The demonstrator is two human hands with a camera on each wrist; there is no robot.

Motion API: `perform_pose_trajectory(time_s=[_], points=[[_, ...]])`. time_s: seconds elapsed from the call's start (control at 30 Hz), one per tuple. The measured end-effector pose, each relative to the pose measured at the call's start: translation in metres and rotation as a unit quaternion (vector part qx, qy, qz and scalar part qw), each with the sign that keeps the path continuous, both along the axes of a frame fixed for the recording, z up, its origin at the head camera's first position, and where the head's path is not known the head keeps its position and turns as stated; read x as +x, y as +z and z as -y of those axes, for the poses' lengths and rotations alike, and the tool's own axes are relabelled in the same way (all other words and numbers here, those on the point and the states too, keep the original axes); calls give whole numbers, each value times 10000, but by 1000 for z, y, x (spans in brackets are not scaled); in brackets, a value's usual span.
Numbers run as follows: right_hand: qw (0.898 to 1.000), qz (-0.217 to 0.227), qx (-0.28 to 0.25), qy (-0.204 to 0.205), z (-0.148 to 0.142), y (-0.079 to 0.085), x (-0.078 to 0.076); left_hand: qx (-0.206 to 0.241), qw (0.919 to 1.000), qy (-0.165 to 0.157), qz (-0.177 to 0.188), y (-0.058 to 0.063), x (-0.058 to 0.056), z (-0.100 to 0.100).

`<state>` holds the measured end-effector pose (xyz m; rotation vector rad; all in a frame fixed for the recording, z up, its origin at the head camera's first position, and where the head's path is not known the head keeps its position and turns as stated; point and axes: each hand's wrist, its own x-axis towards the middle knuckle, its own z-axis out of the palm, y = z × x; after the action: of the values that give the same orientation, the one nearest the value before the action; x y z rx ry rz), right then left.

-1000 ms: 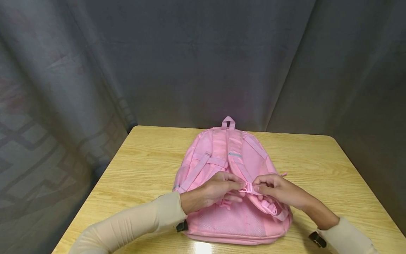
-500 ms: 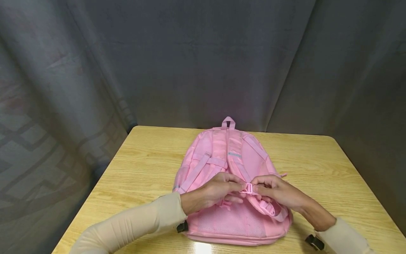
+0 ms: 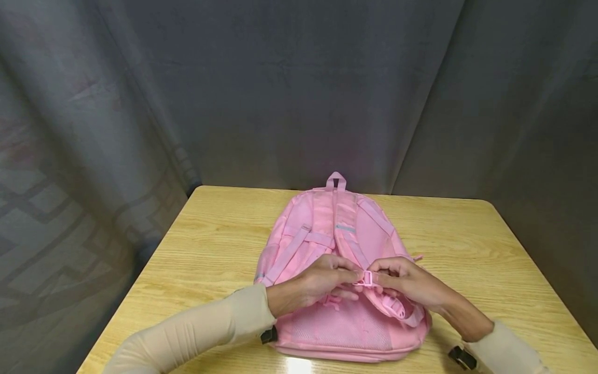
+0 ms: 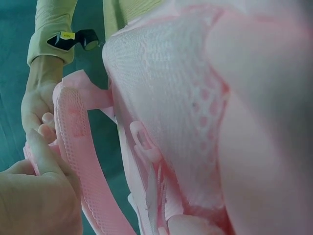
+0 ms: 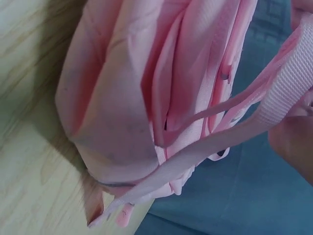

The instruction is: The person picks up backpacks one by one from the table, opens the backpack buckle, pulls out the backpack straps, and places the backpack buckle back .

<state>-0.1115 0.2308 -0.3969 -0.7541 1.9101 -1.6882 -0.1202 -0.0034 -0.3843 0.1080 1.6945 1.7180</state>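
Note:
A pink backpack [image 3: 343,332] lies on the table with its straps facing up. Over its lower right part, a pink plastic buckle [image 3: 368,279] is raised between the two hands. My left hand [image 3: 320,280] pinches the buckle's left end between thumb and fingers. From the right, my right hand [image 3: 413,280] grips its other end, thumb against the buckle and fingers curled behind. The left wrist view shows the padded shoulder strap [image 4: 80,127] lifted off the bag beside both hands. In the right wrist view, webbing [image 5: 205,149] runs from the bag's lower corner up to that strap.
The wooden table [image 3: 210,244] extends around the backpack on both sides. Behind it hangs a grey curtain [image 3: 299,93]. A second buckle [image 3: 397,307] dangles below my right hand, and the carry loop [image 3: 336,179] stands at the top of the bag.
My right hand has moved slightly left, bringing the buckle's frame closer to my left fingertips. In the last half second hardly anything has shifted; the backpack stays in place.

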Motion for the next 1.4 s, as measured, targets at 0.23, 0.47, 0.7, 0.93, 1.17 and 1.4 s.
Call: perform_pose_trajectory(time_s=[0.23,0.47,0.7,0.93,1.17,1.4], points=[[9998,31,138,159,-3,2,-1,162,9998,-63,41,-2,0,4],[9980,56,583,242,-8,7,-1,187,9997,-123,99,-4,2,5],[9983,110,387,427,-8,9,0,268,9995,-69,125,-4,3,5],[9986,-68,420,299,-7,7,-2,196,9997,-59,112,0,1,4],[9988,-164,410,217,-2,11,-1,48,9999,-127,38,0,1,3],[9991,-152,78,376,0,11,-1,152,9998,-153,22,-1,2,2]])
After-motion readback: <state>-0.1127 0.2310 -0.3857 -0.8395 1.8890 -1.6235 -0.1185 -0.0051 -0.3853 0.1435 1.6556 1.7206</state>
